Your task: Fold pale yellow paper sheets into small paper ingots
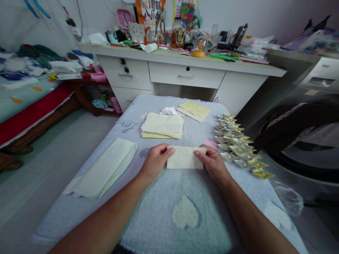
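A cream folded sheet of paper (184, 157) is stretched flat between my two hands over the blue cloth. My left hand (158, 158) pinches its left end, thumb on top. At the right end my right hand (212, 160) grips it the same way, and a pink paper (210, 143) peeks out behind those fingers. Beyond the hands lies a stack of cream and yellow paper sheets (162, 124). Rows of folded paper boats (238, 141) stand to the right of my right hand. A long pile of pale paper (107, 169) rests left of my left hand.
The table is covered by a blue cloth (159, 218) with heart patterns. At its far end are yellow and white sheets (194, 108) and a crumpled white tissue (168, 111). A cluttered white desk (185, 70) stands behind. A washing machine (317, 91) is at right, a bed (34, 109) at left.
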The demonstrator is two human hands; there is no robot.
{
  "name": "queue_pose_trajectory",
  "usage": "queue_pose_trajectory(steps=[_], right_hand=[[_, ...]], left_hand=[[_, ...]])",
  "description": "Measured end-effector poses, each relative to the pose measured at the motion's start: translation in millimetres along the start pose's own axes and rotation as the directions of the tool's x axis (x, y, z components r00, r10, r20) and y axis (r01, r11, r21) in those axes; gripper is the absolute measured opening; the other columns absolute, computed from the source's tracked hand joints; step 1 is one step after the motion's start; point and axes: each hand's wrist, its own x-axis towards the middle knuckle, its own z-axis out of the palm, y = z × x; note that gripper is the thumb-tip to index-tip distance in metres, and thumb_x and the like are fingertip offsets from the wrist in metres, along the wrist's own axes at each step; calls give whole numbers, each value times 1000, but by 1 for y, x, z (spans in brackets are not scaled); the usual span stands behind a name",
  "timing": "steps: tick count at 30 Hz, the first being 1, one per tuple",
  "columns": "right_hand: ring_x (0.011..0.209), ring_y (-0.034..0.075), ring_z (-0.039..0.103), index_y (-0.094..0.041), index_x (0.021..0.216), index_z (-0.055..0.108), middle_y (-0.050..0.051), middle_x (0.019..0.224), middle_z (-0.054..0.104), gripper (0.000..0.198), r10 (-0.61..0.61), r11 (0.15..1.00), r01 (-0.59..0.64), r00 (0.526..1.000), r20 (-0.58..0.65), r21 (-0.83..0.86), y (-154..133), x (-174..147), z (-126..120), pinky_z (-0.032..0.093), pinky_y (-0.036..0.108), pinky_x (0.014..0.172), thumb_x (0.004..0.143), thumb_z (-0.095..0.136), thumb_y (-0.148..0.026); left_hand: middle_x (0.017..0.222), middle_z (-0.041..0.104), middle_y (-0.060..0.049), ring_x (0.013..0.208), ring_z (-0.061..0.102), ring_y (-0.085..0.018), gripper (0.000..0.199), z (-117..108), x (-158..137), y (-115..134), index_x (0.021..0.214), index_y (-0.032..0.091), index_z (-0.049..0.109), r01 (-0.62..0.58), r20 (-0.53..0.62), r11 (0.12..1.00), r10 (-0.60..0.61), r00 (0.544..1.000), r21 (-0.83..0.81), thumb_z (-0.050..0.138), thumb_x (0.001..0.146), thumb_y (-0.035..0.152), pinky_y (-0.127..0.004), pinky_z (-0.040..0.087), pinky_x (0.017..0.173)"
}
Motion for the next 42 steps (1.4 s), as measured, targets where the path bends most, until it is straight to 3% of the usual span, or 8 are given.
queue_pose_trajectory(steps=[8, 42], right_hand=[[52, 9, 39, -18, 64, 52, -5, 58, 48, 35, -1, 1000, 1, 1000, -29, 30, 3, 1, 2, 28, 21, 49, 70, 75, -44], [53, 10, 39, -19, 65, 52, -4, 58, 48, 37, 0, 999, -2, 1000, -31, -55, 4, 1, 2, 27, 22, 48, 70, 73, -49]], left_hand=[[69, 64, 0, 62, 54, -12, 26, -1, 1, -3, 76, 13, 66, 37, -24, 999, -37, 999, -22, 70, 74, 38, -22, 39, 59], [68, 65, -1, 63, 55, -14, 31, -4, 2, -3, 83, 13, 71, -30, -81, 994, 39, 996, 108, 62, 80, 42, -23, 40, 58]])
